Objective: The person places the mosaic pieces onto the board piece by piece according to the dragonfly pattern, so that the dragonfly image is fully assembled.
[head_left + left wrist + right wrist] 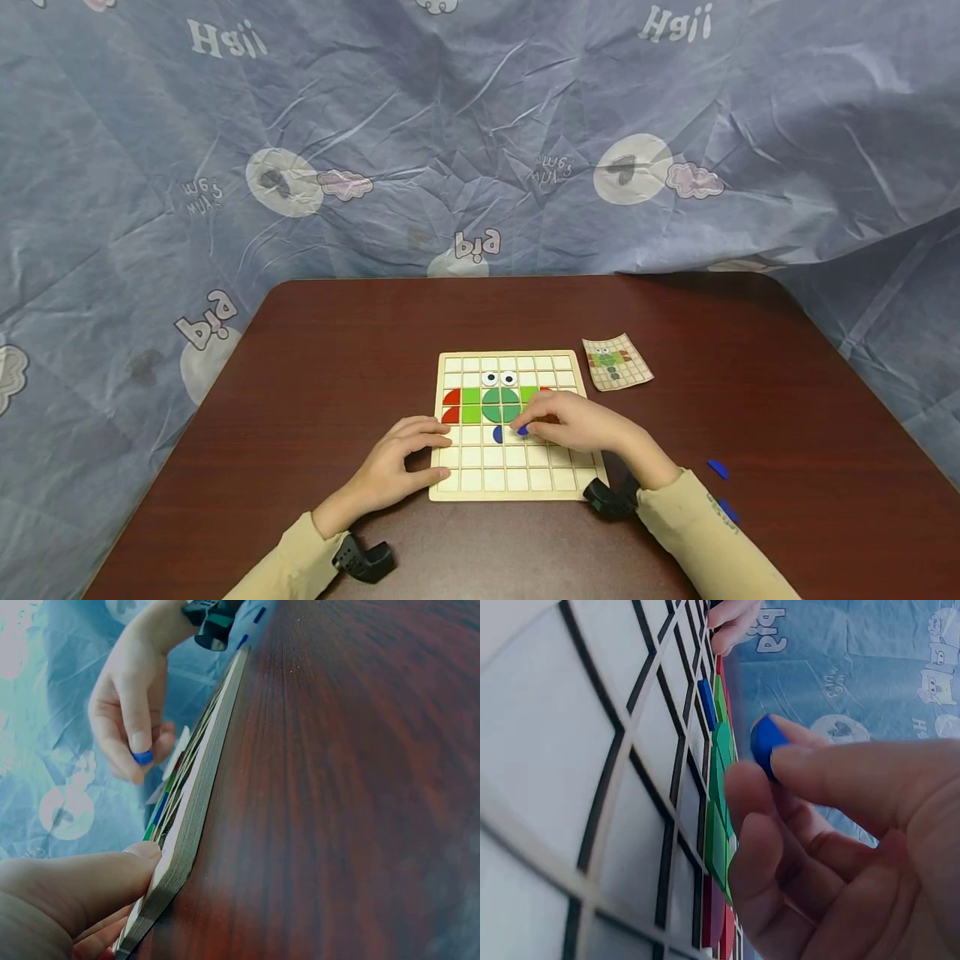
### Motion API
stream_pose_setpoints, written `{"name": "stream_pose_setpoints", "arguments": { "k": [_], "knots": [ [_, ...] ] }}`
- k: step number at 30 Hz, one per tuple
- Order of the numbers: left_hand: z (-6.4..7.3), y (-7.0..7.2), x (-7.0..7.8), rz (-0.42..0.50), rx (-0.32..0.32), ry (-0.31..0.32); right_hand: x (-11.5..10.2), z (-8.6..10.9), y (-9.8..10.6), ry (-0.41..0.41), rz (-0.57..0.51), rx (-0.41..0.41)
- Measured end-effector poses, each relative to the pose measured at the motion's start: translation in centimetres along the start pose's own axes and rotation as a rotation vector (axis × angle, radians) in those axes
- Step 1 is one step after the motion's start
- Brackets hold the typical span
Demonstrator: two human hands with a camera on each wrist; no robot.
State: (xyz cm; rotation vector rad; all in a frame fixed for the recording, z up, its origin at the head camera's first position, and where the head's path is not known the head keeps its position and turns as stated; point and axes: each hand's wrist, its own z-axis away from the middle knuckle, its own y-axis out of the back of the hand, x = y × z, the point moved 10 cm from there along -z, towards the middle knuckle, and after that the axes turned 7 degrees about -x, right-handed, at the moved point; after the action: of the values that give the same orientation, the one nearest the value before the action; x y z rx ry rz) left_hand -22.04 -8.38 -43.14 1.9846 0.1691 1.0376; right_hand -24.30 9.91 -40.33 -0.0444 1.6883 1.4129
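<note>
A square wooden grid board (495,495) lies on the table, with red, light green and dark green pieces and two eye pieces (499,378) set in its cells. One blue piece (497,434) sits in a cell below the dark green circle (501,406). Between thumb and fingers, my right hand (577,421) pinches another blue piece (768,742) just above the board. My left hand (393,462) rests at the board's left edge, fingers extended over the rim, its thumb (112,881) touching the edge.
A small pattern card (617,363) lies right of the board, showing a similar figure. Two blue pieces (717,468) lie on the table near the right sleeve. Patterned blue cloth (480,150) hangs behind the dark wooden table (337,350).
</note>
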Motion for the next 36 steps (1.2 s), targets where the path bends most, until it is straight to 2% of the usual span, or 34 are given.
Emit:
{"name": "stream_pose_setpoints", "arguments": {
  "k": [2,4,8,10,16,29,36],
  "knots": [
    [0.0,0.0,0.0,0.001,-0.002,0.001,-0.1,-0.3,0.1,0.016,0.004,0.014],
    [0.0,0.0,0.0,0.002,-0.003,0.001,0.2,-0.6,0.0,0.007,-0.037,0.023],
    [0.0,0.0,0.1,0.003,-0.003,0.000,1.2,-1.0,-0.1,-0.064,-0.168,0.059],
    [0.0,0.0,0.1,0.004,-0.003,0.000,1.6,-1.1,-0.1,-0.091,-0.195,0.078],
    [0.0,0.0,0.1,0.002,-0.002,-0.001,1.5,-1.5,-0.1,-0.110,-0.125,0.111],
    [0.0,0.1,0.1,0.006,0.003,-0.006,1.4,-1.6,0.0,-0.137,-0.067,0.207],
    [0.0,0.1,0.0,0.009,0.000,0.003,1.0,-1.6,0.0,-0.138,0.003,0.227]
  ]
}}
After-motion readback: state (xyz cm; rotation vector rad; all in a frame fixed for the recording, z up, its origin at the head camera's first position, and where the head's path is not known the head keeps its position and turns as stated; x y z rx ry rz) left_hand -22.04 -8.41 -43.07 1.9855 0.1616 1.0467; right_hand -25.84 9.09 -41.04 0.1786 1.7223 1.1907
